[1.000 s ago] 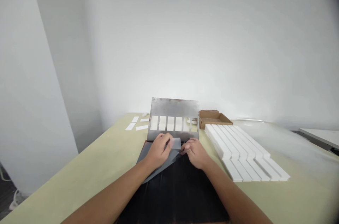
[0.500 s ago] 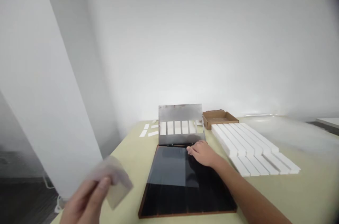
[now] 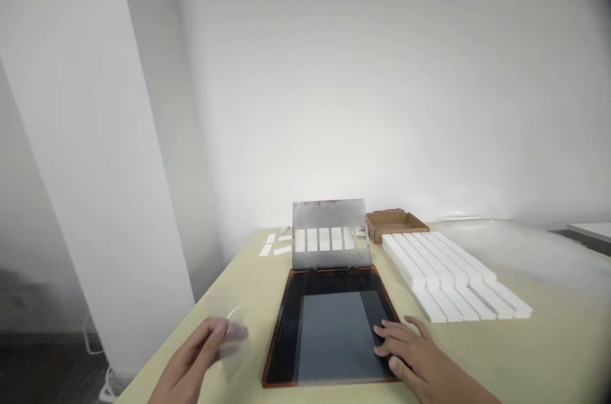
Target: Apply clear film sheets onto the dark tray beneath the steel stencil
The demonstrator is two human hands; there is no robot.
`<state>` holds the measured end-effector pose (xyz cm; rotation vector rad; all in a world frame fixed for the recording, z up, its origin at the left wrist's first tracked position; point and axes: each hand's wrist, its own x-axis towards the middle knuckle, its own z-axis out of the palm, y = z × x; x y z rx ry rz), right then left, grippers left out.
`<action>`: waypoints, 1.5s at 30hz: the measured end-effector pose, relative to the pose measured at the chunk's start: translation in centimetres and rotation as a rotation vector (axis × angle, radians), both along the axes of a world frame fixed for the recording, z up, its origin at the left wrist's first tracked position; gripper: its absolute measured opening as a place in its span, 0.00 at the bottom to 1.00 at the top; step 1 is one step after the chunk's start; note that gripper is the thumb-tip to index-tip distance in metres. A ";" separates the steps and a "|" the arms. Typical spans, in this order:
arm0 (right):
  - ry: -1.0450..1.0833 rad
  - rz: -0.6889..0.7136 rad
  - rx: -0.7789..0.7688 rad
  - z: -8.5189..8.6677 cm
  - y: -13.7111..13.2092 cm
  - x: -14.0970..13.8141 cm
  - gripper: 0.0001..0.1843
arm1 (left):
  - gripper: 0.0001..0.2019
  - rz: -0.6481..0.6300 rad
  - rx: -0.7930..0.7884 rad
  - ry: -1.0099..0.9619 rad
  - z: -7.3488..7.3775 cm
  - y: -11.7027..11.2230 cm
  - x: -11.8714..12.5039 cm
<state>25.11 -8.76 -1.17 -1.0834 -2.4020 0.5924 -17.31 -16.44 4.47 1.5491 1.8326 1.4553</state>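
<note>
A thin clear plastic film (image 3: pixel 235 343), blurred by motion, is pinched between the thumb and fingers of my left hand (image 3: pixel 198 353) at the lower left. My right hand (image 3: pixel 415 350) rests with fingers spread at the right edge of a dark glossy board (image 3: pixel 281 327) with an orange-brown rim. A greyish rectangle (image 3: pixel 334 334), either a sheet or a reflection, shows on the board; I cannot tell which. Behind the board stands a hinged metal plate (image 3: pixel 329 208) with a row of rectangular cut-outs.
Stacked white strips (image 3: pixel 458 270) lie to the right on the pale yellow table (image 3: pixel 501 353). A cardboard tray (image 3: pixel 396 226) sits at the back. Several white pieces (image 3: pixel 267 246) are scattered at the back left. Translucent plastic wrap (image 3: pixel 525 251) lies at the far right.
My right hand has come back from the hinge side to the board's right edge. My left hand, still holding the film, has moved rightward and the view has shifted slightly.
</note>
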 end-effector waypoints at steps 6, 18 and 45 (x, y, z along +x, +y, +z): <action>0.161 -0.179 0.140 -3.1 0.6 1.6 0.23 | 0.22 -0.381 -0.020 0.272 4.0 9.2 3.8; 0.120 -0.229 0.169 -4.7 1.2 1.9 0.17 | 0.18 -0.760 -0.040 0.632 -1.7 12.6 2.8; 0.008 -0.153 0.124 -4.8 1.0 2.3 0.29 | 0.24 -0.340 -0.085 0.786 -3.3 10.1 1.8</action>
